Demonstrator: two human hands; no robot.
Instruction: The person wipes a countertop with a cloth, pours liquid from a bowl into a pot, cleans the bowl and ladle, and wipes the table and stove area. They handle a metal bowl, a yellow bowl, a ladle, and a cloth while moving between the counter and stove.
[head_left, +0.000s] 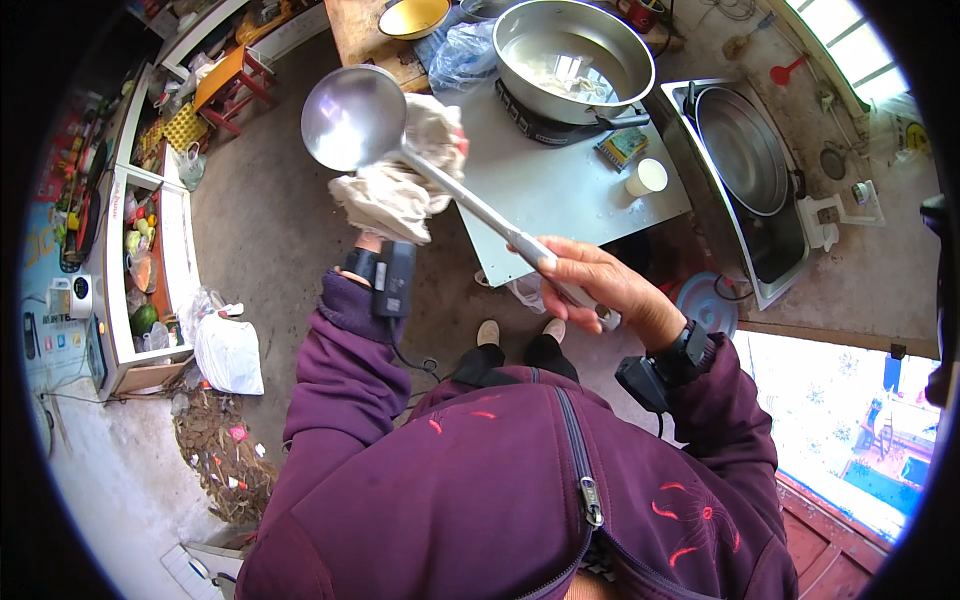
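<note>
A large metal ladle (356, 120) is held up in front of me, its round bowl to the upper left. My right hand (592, 281) grips the lower end of its long handle (480, 206). At the neck of the ladle, a whitish cloth (394, 191) is bunched behind and below the bowl. The cloth hides nearly all of my left hand (367, 241), which holds it against the ladle; only the wrist area shows.
On a grey table (510, 232) stand a wide metal pot (574, 67) with liquid on a black cooker (544, 124), a sponge (622, 146) and a white cup (646, 178). Right of it, a sink (780, 262) holds a metal basin (742, 150). Shelves (180, 247) line the left.
</note>
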